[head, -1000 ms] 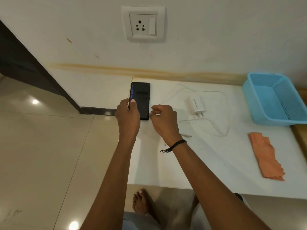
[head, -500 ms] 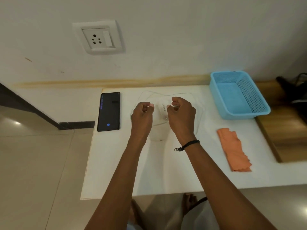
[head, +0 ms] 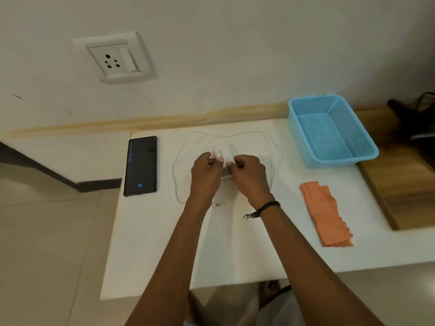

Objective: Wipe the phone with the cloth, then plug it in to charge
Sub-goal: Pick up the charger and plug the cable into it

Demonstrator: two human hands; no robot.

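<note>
The black phone [head: 140, 165] lies flat at the left edge of the white table [head: 235, 250], its screen showing a small blue icon. No hand touches it. My left hand [head: 204, 176] and my right hand [head: 250, 178] meet at the table's middle, fingers curled round the white charger adapter [head: 226, 150]. Both thumbs press on its top. The thin white cable [head: 275, 147] loops on the table around my hands. What looks like its loose end [head: 217, 204] lies between my wrists. The orange cloth [head: 326, 214] lies crumpled to the right, untouched.
A white wall socket [head: 115, 60] with a switch sits on the wall above the phone. A blue plastic basket [head: 329, 130] stands at the table's back right. A wooden surface [head: 404, 184] adjoins the table on the right, with dark objects on it.
Both hands left the phone and moved right to the charger adapter, which they now hold. The phone stays at the table's left edge. The view has shifted right.
</note>
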